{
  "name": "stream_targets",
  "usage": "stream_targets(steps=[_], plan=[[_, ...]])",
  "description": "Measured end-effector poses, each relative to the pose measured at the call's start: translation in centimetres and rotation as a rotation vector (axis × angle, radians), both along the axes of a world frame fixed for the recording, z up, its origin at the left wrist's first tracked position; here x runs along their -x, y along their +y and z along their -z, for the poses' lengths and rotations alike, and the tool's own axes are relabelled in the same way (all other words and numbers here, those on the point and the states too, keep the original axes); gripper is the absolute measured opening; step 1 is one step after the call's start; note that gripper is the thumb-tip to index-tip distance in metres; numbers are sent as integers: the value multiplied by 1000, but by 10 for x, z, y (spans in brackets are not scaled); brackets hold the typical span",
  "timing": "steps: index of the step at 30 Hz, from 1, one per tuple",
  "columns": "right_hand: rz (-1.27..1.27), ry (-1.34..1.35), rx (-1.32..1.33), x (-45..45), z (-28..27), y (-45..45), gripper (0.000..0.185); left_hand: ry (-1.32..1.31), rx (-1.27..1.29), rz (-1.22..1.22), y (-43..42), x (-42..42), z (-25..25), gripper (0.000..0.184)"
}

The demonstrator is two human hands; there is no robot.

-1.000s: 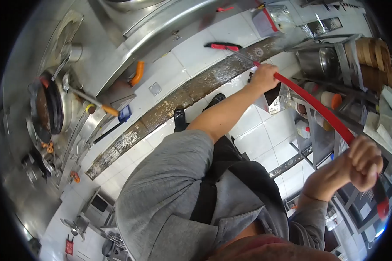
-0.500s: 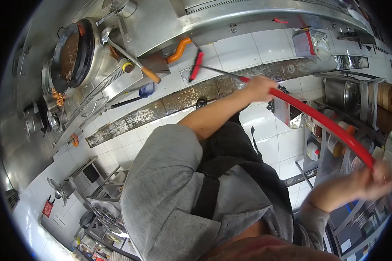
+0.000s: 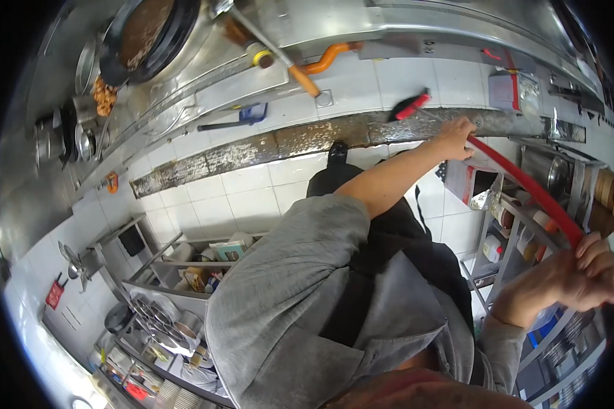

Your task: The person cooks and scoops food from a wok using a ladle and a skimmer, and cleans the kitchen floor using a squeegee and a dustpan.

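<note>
A long-handled floor brush (image 3: pixel 518 176) has a red shaft and a red head (image 3: pixel 413 103) with a black edge, blurred by motion. The head is over the wet brown drain strip (image 3: pixel 300 140) in the white tiled floor. My left hand (image 3: pixel 455 138) is closed round the lower part of the shaft. Higher up, near the right edge, my right hand (image 3: pixel 580 276) grips the upper end of the same shaft. The part of the handle inside each fist is hidden.
A steel counter with a large wok (image 3: pixel 143 41) and a wooden-handled ladle (image 3: pixel 300 78) runs along the top left. A blue-headed tool (image 3: pixel 252 114) lies below the counter. Metal shelving (image 3: pixel 498 273) stands at the right, and a lidded container (image 3: pixel 512 92) at the upper right.
The brush head has swung right along the drain strip, and my left hand has moved right with it. My right hand stays near the right edge. The view has shifted.
</note>
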State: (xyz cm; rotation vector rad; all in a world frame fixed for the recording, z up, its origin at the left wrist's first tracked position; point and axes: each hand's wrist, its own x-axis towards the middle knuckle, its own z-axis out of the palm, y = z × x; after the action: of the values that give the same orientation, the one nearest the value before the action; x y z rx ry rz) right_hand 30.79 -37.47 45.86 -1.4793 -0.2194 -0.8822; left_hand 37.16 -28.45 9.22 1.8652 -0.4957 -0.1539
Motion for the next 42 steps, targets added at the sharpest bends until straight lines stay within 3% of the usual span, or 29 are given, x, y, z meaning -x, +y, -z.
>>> stream_targets(steps=[2,3,5,6,7,9,10,11,12,13,15,16,17,18,23,27,29,30,34,36,37,40,41,42], plan=[[-39,-12,-32,-11,-2,-9,42,-126,-18,-7,46,10,11,59],[125,-49,-23,-17,-10,16,40,28,-48,79,80,13,43,75],[474,-84,-18,-29,-24,66,39,383,-254,-37,183,35,103,74],[241,-141,112,-25,-24,52,39,569,-342,-241,247,45,101,59],[255,-149,127,-26,-24,60,39,503,-617,-99,317,58,169,43],[467,-219,99,-25,-31,76,39,567,-825,-449,460,92,203,40],[563,-250,159,-29,-27,91,42,645,-789,-736,517,103,213,42],[658,-221,204,-10,-25,-16,34,721,-654,-1079,567,111,215,45],[718,-160,287,-12,-9,-7,25,754,-423,-1419,605,113,215,50],[413,-158,168,-28,6,53,25,768,-160,-1679,631,109,213,56],[362,-117,221,-45,35,83,32,830,233,-1940,660,99,206,70],[400,-103,250,-52,42,99,35,851,374,-1959,663,95,203,77],[379,-100,299,-55,43,109,37,842,583,-1733,685,106,225,88],[359,-97,346,-57,40,114,38,828,580,-1780,669,94,208,84],[497,-191,337,-61,5,135,48,832,579,-1677,672,74,253,65],[367,-76,414,-62,47,131,39,779,530,-1767,677,62,270,55],[311,-101,407,-71,59,119,39,754,653,-1592,704,74,300,36],[355,-110,410,-72,61,116,38,574,312,-1636,672,74,270,28],[553,-165,417,-57,40,73,38,516,95,-1503,634,104,231,34],[687,-225,294,-41,22,48,40,469,119,-1433,610,123,209,35],[802,-301,283,-41,18,48,33,537,-8,-1383,603,131,203,36],[985,-404,113,-27,10,5,28,609,-222,-1289,575,149,195,36],[1181,-456,76,-30,12,-6,26,534,-279,-1254,577,154,220,35],[1193,-463,72,-31,17,-23,26,606,-186,-1196,548,149,195,36]])
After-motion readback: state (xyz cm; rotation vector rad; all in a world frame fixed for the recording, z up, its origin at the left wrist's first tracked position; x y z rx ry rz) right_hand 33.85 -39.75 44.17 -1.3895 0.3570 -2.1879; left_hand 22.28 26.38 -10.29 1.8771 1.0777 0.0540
